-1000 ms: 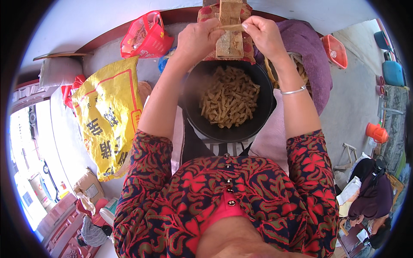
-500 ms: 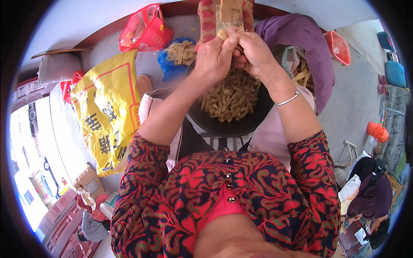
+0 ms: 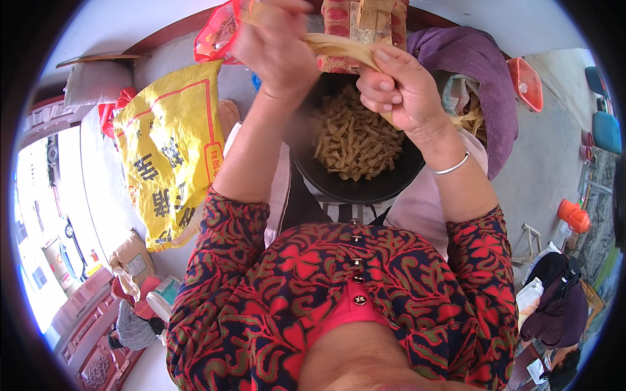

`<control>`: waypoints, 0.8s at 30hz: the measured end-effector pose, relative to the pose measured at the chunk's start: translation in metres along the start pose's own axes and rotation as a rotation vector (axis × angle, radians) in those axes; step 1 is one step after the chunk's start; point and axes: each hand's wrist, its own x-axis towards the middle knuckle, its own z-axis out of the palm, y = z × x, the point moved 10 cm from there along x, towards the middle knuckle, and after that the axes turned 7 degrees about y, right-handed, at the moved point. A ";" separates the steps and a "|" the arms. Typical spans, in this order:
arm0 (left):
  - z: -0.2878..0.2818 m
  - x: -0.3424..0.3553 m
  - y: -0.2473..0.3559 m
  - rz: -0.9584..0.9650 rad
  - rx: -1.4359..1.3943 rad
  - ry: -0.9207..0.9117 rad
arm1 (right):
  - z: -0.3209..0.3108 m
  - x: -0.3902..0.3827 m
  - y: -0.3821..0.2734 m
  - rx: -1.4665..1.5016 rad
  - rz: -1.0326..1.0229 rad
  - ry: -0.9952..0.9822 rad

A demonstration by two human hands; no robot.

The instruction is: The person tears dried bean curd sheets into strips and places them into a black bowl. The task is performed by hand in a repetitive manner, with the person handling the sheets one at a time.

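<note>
A long pale yellow fibrous strip [image 3: 342, 47] stretches between my two hands above a black basin [image 3: 362, 193]. My right hand [image 3: 401, 91], with a silver bangle at the wrist, pinches one end, its fingers curled in. My left hand [image 3: 277, 55] is smeared by motion; its fingers look closed round the strip's other part, which shows again beyond them. Inside the basin, between my knees, lies a heap of short brown cut pieces [image 3: 358, 140]. Beyond it is a wooden block [image 3: 375, 14] on a red-and-beige patterned cloth support [image 3: 336, 64].
A purple cloth sack [image 3: 499, 104] holding more pale strips stands right of the basin, beside an orange-red plastic container [image 3: 525, 85]. To the left lie a yellow printed sack [image 3: 169, 150] and a red bag [image 3: 215, 36]. An orange pot [image 3: 574, 215] sits further right.
My hands were together over the basin's far side. Now they are apart, the left moved up and left, the right slightly lower, with the strip drawn out between them.
</note>
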 end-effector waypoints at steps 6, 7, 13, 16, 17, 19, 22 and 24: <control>0.049 -0.070 -0.030 0.161 0.945 -0.404 | 0.010 -0.020 -0.048 -1.288 -0.769 0.337; 0.041 -0.069 -0.037 0.034 0.971 -0.339 | 0.005 -0.019 -0.049 -1.295 -0.746 0.367; 0.005 -0.054 -0.061 -0.326 1.267 -0.270 | -0.042 -0.006 -0.033 -0.967 -0.421 0.460; 0.033 -0.055 -0.044 0.116 1.409 -0.445 | -0.056 -0.006 0.002 -0.158 0.057 0.433; 0.044 -0.057 -0.038 0.257 1.353 -0.518 | -0.056 -0.007 0.007 -0.139 0.121 0.415; 0.055 -0.061 -0.032 0.322 1.224 -0.634 | -0.058 -0.009 0.015 -0.099 0.248 0.378; 0.045 -0.061 -0.039 0.094 1.361 -0.611 | -0.050 -0.010 0.002 -0.292 0.215 0.338; 0.031 -0.057 -0.045 -0.056 1.316 -0.521 | -0.047 -0.008 -0.016 -0.545 0.043 0.339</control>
